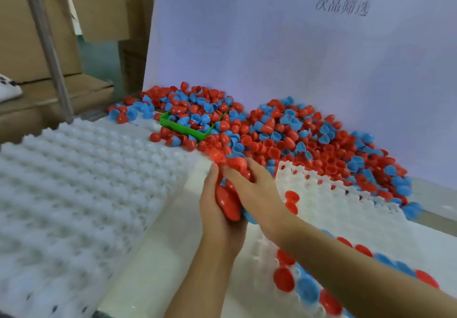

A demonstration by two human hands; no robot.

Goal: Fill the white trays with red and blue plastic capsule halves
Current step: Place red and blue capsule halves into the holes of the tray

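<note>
Fingers: on our left hand [217, 209] they curl round a clutch of red capsule halves [228, 204]; on our right hand [257, 189] they bend over the same clutch from above, gripping red halves at the tips.
Hands: we see them pressed together over the gap between the two trays, in front of the pile.
Pile: a loose heap of red and blue halves [284, 129] lies along the back of the worktop [158, 263], against a white board [272, 45] with printed characters.
Right tray: the white tray [333, 209] under our right forearm has a few red and blue halves seated in its near rows and two red ones near its middle.
Left tray: a stack of white trays [81, 194] sits to the left with bare cells.
Green bin: a small green container [188, 129] sits half buried in the pile.
Background: cardboard boxes [37, 33] stand at the left.
</note>
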